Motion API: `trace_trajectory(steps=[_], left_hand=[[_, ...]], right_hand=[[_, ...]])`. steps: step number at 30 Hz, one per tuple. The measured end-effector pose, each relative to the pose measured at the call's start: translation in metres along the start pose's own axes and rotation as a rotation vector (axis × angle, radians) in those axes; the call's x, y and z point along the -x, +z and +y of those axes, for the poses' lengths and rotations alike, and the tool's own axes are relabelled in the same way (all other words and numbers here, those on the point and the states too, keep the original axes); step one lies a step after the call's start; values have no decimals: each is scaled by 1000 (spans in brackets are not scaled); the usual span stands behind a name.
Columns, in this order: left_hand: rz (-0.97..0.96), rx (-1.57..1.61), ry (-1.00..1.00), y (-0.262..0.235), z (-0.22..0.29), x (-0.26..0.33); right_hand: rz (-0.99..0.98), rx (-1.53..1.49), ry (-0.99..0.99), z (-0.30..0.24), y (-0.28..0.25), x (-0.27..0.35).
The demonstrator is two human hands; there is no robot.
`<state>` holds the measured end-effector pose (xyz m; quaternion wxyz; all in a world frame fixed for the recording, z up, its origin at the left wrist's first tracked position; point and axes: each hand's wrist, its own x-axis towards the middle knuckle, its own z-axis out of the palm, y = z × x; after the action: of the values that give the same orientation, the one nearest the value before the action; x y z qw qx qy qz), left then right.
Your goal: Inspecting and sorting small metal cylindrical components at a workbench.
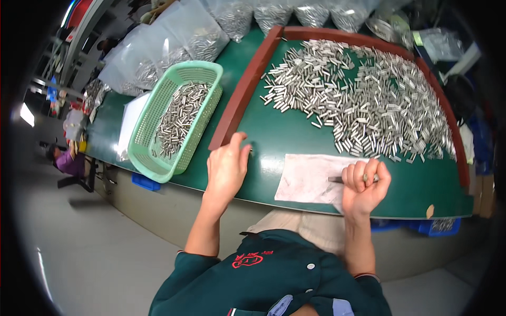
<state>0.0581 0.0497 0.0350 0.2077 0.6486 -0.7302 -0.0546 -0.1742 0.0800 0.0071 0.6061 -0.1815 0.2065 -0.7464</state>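
My right hand [363,184] is closed in a fist above a stained pale cloth [303,179] near the table's front edge. It grips a thin dark tool [335,179], whose narrow end sticks out to the left; the kind cannot be made out. My left hand [226,168] hovers by the near end of a red-brown wooden rail, its fingers curled and thumb drawn in. A tiny shiny spot shows at its fingertips, too small to name. Beyond the cloth, a wide heap of short metal pins [363,100] lies loose on the green table [258,174].
Red-brown rails [245,95] frame the pins on the left, back and right. At the left stands a green plastic basket [142,152] partly filled with pins. Clear bags [195,31] of metal parts line the back. Blue bins [146,182] sit below the edge. Another person [71,160] sits far left.
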Motion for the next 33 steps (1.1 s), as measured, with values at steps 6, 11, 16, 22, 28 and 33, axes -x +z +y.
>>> trace_trajectory(steps=[6,11,16,22,28,33], left_hand=[[-68,-74,3,16,-16,13],[-94,725,55,12,0,17],[-638,1960,-247,7,14,-10],[-707,1784,-302,40,58,-75],[-838,1880,-219,70,48,-79],[-773,1796,-215,77,46,-72]], right_hand=[[51,8,-6,0,2,6],[21,15,-60,-13,1,23],[-491,682,-655,-42,16,-5],[-804,1187,-1456,-52,8,-91],[-835,1268,-1440,-39,-15,-91],[-848,1363,-1332,-41,-16,-86]])
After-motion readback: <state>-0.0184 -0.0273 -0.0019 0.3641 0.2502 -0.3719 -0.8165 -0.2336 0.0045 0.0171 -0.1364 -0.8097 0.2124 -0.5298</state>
